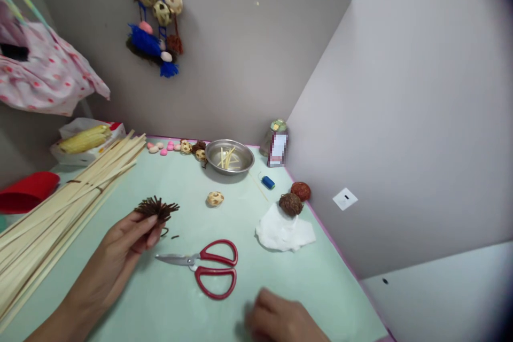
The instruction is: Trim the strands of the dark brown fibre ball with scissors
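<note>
A brown yarn tassel (pixel 158 208) with a fanned, cut end is pinched between the thumb and fingers of my left hand (pixel 122 248). My right hand (pixel 280 315), slightly blurred, is low at the bottom edge with its fingers curled; whether anything is inside them is hidden. Between the hands lie red-handled scissors (pixel 214 271), blades spread a little and pointing left. A short brown yarn scrap (pixel 175 236) is on the table just right of my left hand. Beyond the scissors sits a small woven ball (pixel 215 199).
Long pale strips (pixel 60 219) cover the left side. At the back stand a metal bowl (pixel 229 171) and a jar (pixel 278 141). Blue thread (pixel 267 182), brown yarn balls (pixel 291 204) and white tissue (pixel 282 230) lie right. Woven ornaments (pixel 162 10) hang on the wall.
</note>
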Demonstrator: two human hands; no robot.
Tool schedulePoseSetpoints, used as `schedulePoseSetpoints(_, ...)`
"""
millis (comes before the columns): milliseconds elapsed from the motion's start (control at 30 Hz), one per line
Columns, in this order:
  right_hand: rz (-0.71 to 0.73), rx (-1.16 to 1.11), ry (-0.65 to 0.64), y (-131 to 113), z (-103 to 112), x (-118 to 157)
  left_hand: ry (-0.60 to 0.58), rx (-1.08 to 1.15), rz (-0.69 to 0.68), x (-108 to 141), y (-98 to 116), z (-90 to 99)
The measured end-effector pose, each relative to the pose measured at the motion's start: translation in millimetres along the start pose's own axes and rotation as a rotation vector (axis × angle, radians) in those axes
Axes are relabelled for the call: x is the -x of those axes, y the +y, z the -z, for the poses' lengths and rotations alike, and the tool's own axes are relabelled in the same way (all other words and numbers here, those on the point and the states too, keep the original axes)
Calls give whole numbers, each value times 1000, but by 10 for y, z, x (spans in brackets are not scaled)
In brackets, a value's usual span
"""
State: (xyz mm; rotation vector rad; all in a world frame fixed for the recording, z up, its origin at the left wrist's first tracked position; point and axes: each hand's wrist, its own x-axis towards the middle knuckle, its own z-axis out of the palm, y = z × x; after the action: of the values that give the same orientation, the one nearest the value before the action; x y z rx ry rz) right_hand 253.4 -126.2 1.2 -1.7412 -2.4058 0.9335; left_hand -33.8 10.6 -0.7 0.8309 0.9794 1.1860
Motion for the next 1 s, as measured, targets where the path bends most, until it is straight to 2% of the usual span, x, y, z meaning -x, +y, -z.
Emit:
schedulePoseSetpoints(67,142,224,177,-88,60,-251,-19,-28,16,5,-25,-22)
schedulePoseSetpoints(133,230,362,288,-159,58,-511,-33,-55,43,13,-49,-55)
schedulePoseSetpoints(233,289,425,303,-194,-9,-766,-60,-85,63,29,-77,-83)
schedulePoseSetpoints(300,271,416,290,-177,-29,-800,-68,-101,69,36,-86,-77)
schedulePoseSetpoints(400,214,316,284,-106,55,-676,-74,-113,81,37,-86,-42)
schedulePoseSetpoints(500,117,208,340,67,246,-423,-84,-118,85,34,-86,-14)
schedulePoseSetpoints(667,-185,246,482,713,509,104,-100,-151,108,47,-91,-51)
schedulePoseSetpoints(767,-346,295,467,1146,578,382,-132,-165,121,71,-87,-95)
schedulePoseSetpoints(867,-393,231,450,1427,613,556,-127,-180,121,93,-80,-125)
schedulePoseSetpoints(1000,-403,224,441,1513,659,611,-124,-197,121,91,-79,-144)
